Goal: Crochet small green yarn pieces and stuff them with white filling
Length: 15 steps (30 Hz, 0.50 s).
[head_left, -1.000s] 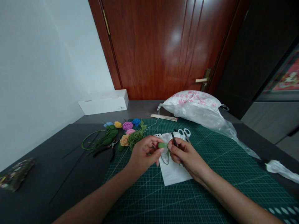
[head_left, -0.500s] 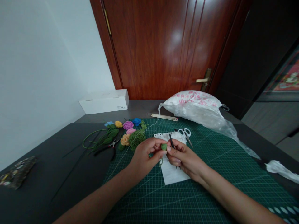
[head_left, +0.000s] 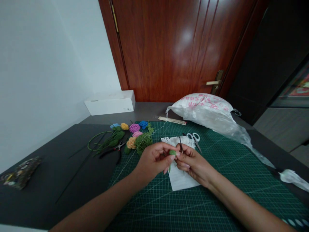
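Note:
My left hand (head_left: 154,158) pinches a small green crocheted piece (head_left: 172,152) between thumb and fingers. A bit of green yarn hangs below it. On the other side, my right hand (head_left: 190,162) is closed around a slim dark tool (head_left: 181,145) that stands nearly upright; its working end is hidden and I cannot tell its exact kind. The right thumb and fingertips also meet the crocheted piece. Beneath both hands lies a white paper sheet (head_left: 180,180) on the green cutting mat (head_left: 154,206). A green yarn ball (head_left: 143,142) rests just beyond my left hand.
Scissors (head_left: 193,137) with white handles lie past my right hand. Several crocheted flowers (head_left: 134,128) and black-handled pliers (head_left: 116,149) are at the left. Behind are a white box (head_left: 111,104), a flat stick-like packet (head_left: 172,120) and a big plastic bag (head_left: 205,108).
The view has shifted slightly. My left index finger now reaches over the top of the green piece towards my right hand, and the dark tool has tilted a little.

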Motion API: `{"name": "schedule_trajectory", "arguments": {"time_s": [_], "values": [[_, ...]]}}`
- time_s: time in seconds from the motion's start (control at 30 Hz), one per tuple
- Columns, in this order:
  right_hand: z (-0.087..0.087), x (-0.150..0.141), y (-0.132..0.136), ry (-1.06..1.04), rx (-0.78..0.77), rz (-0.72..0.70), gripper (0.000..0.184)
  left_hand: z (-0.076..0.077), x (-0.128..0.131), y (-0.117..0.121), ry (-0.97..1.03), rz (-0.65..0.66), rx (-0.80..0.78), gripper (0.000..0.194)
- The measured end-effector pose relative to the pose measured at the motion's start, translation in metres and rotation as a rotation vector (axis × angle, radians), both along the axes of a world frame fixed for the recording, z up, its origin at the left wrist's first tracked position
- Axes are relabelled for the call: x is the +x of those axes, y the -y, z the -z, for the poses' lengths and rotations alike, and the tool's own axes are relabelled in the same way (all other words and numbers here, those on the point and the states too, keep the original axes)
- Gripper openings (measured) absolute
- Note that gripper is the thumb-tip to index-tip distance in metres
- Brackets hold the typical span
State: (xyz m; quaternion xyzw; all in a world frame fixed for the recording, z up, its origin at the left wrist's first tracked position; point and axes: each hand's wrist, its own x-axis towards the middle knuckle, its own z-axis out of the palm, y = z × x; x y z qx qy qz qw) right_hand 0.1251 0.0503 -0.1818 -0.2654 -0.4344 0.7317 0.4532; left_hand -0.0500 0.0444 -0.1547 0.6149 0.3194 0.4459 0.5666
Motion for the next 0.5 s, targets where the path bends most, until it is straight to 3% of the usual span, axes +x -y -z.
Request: {"name": "schedule_trajectory", "arguments": {"time_s": [0.33,0.43,0.5], "values": [[0.003,-0.005,0.003,0.129,0.158,0.112,0.040,0.010,0.001,-0.005,-0.163,-0.106,0.118,0.022],[0.002,0.012,-0.009,0.375,0.267,0.205,0.040,0.007,-0.005,-0.012,-0.143,-0.133,0.097,0.022],[0.001,0.033,-0.023,0.726,0.415,0.391,0.037,0.005,-0.010,-0.019,-0.080,-0.164,0.064,0.020]]}}
